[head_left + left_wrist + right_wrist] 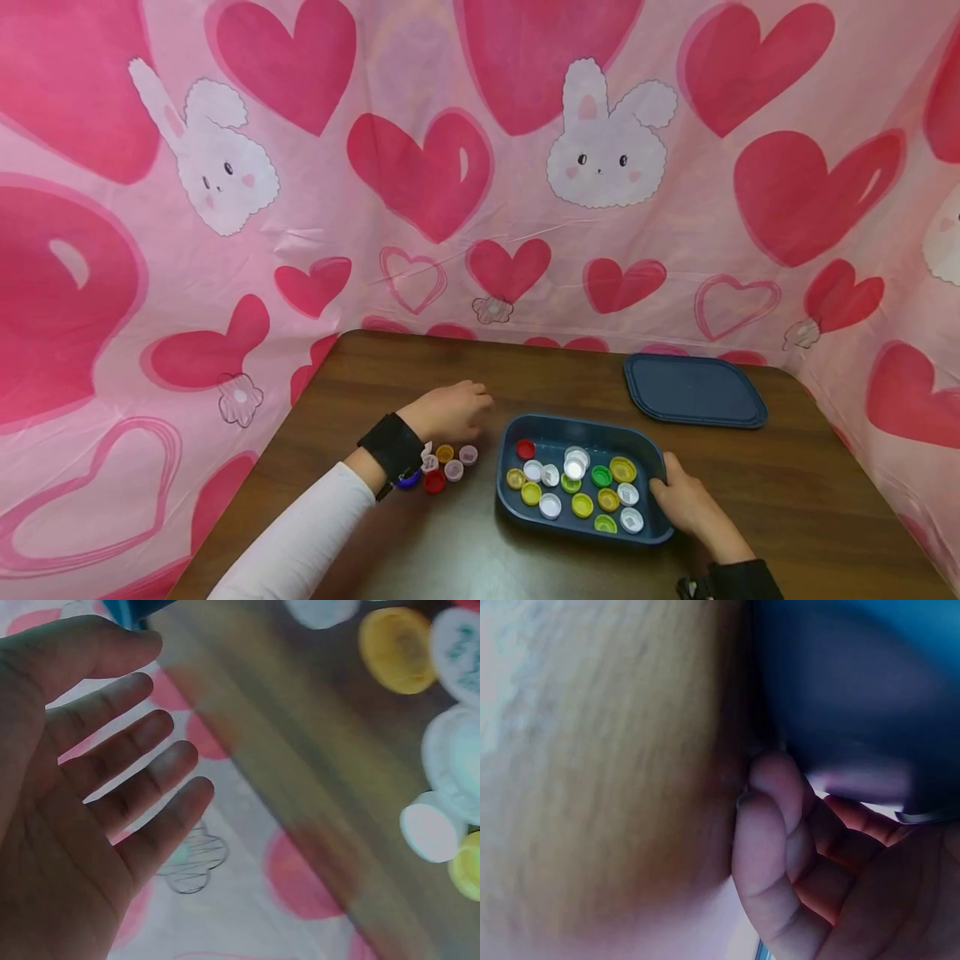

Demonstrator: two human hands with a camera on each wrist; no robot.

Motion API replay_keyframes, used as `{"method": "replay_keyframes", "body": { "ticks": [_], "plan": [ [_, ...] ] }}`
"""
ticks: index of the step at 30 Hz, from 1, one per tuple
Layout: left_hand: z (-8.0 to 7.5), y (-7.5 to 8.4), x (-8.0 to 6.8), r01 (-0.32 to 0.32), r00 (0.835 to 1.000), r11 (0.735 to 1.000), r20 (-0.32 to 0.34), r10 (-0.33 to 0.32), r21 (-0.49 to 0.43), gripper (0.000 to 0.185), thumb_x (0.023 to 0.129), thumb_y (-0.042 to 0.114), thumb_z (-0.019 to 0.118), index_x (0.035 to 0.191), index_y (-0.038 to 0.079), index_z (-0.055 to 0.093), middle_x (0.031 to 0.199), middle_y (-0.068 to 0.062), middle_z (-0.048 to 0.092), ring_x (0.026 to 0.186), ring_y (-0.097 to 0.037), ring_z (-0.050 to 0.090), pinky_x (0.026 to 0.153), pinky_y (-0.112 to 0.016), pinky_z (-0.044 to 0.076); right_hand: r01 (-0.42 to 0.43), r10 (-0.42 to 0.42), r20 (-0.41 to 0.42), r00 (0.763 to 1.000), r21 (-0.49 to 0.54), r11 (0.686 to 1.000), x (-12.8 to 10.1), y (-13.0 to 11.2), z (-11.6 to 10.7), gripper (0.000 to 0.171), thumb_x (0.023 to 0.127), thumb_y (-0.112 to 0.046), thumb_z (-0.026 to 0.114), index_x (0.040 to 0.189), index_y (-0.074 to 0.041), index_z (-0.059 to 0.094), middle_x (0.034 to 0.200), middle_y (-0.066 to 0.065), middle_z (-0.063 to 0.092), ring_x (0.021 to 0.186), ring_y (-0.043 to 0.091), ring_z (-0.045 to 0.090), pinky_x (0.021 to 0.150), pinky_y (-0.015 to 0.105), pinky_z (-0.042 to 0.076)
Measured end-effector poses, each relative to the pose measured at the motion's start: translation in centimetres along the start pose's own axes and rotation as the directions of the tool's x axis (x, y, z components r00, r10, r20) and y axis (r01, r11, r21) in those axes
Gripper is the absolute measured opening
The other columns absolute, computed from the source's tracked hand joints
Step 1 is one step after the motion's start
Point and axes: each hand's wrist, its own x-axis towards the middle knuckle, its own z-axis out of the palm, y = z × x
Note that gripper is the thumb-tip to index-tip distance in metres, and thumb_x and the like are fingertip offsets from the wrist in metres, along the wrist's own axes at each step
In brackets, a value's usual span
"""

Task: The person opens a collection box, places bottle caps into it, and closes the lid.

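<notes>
A dark blue tray (577,422) sits on the brown table and holds several bottle caps (581,487) in white, yellow, green and red. My right hand (678,493) grips the tray's right end, thumb at the rim. In the right wrist view its fingers (769,825) curl against the tray's blue wall (855,690). My left hand (461,410) hovers left of the tray, just beyond a small cluster of loose caps (448,467). The left wrist view shows this hand (112,787) with spread, straight fingers and an empty palm, and loose caps (431,825) lie on the table nearby.
The tray's flat blue lid (693,390) lies on the table at the back right. A pink cloth (480,167) with hearts and bunnies hangs behind and around the table (810,500). A dark band wraps each wrist.
</notes>
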Motion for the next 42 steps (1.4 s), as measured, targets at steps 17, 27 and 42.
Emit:
{"method": "replay_keyframes", "body": {
  "ticks": [17,27,42],
  "plan": [
    [3.5,0.1,-0.6,0.064,0.988,0.986,0.152,-0.041,-0.151,0.035,0.086,0.023,0.078,0.12,0.018,0.069,0.109,0.003,0.063,0.1,-0.013,0.057,0.087,-0.032,0.056,0.004,-0.004,-0.018,1.0,-0.016,1.0,0.1,0.3,0.2,0.045,0.102,-0.016,0.043,0.137,0.008,0.031,0.124,0.037,0.056,0.098,0.035,0.062,0.081,0.048,0.052],
    [4.0,0.3,-0.5,0.063,0.986,0.988,0.165,-0.039,-0.138,0.04,0.084,0.024,0.082,0.121,0.017,0.068,0.113,0.001,0.064,0.105,-0.016,0.059,0.088,-0.032,0.057,0.007,-0.008,-0.02,1.0,-0.017,1.0,0.1,0.3,0.1,0.044,0.102,-0.017,0.043,0.136,0.008,0.032,0.124,0.037,0.056,0.099,0.035,0.063,0.081,0.049,0.052],
    [4.2,0.7,0.0,0.024,0.989,0.997,0.144,-0.012,-0.079,0.024,0.085,0.016,0.079,0.108,0.013,0.074,0.099,0.0,0.066,0.086,-0.012,0.06,0.08,-0.028,0.057,-0.001,0.001,-0.018,1.0,0.007,1.0,0.1,0.1,0.1,0.045,0.101,-0.015,0.043,0.139,0.007,0.031,0.123,0.035,0.057,0.098,0.033,0.063,0.081,0.047,0.053]
  ]
}}
